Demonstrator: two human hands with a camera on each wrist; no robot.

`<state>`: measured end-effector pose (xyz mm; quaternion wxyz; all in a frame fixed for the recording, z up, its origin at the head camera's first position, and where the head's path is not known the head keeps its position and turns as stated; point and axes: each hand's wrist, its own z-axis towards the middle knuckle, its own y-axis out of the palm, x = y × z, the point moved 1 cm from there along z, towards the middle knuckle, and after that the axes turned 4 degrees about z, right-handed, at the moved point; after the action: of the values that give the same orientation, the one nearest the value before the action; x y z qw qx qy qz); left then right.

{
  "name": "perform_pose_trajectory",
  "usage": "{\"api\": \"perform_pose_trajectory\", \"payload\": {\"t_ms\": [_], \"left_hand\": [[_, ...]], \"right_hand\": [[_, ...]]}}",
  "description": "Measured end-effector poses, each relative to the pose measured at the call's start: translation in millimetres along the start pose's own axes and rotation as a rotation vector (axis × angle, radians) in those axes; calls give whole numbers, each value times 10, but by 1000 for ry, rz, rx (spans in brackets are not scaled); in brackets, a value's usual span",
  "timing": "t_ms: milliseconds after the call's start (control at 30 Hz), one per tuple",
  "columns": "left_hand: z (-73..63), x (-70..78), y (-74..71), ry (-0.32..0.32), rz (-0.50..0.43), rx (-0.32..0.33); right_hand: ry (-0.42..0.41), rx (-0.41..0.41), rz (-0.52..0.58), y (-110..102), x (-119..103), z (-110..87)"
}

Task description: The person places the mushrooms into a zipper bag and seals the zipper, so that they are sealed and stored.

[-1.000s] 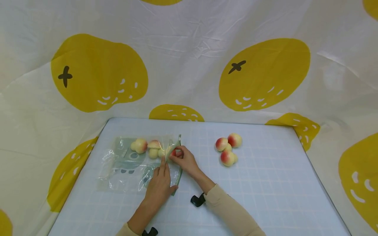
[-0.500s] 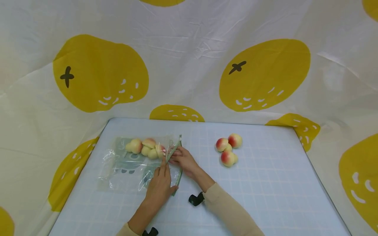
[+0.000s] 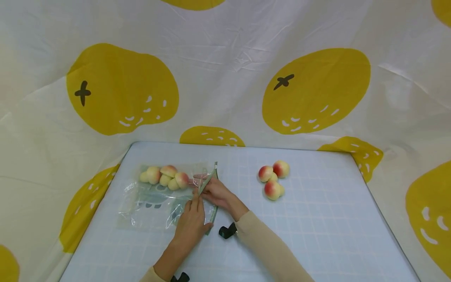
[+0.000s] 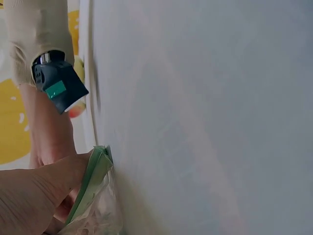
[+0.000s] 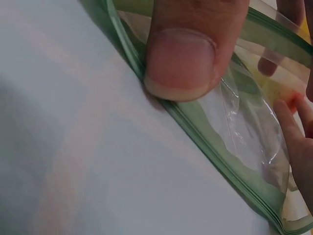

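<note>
A clear zip bag with green print lies flat on the table's left. Inside it are three mushrooms, likely toys, with red-and-cream caps and bulbous pale stems. My right hand reaches into the bag's mouth. Its fingertips lie behind the clear film, close to the nearest cap; the right wrist view shows its thumb over the green zip edge. My left hand rests on the bag, fingers straight at the raised flap and thumb out to the lower zip edge.
Three more red-and-cream mushrooms sit in a cluster on the table, right of the bag. A white cloth with yellow fruit print hangs behind the table's back edge. Black wrist cameras sit at both cuffs.
My right hand has moved left, deeper into the bag, and a mushroom beside its fingers has slid in. The three mushrooms inside have shifted left. My left hand stays put.
</note>
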<state>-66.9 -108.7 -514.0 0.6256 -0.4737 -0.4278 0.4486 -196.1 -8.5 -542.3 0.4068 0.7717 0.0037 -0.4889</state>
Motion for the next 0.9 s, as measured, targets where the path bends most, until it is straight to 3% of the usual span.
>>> {"api": "perform_pose_trajectory", "payload": {"t_ms": [133,267,900], "left_hand": [[-4,9,5,-7,-13,-4],[-4,8,5,-4,-15,0],[-10,-12,-3,-31,-47,-54]], "right_hand": [[8,-13,8,-10,-11,2],[-8,33,-7,-24,-36,-66],[-138,133,-209,-196,-365,-686]]}}
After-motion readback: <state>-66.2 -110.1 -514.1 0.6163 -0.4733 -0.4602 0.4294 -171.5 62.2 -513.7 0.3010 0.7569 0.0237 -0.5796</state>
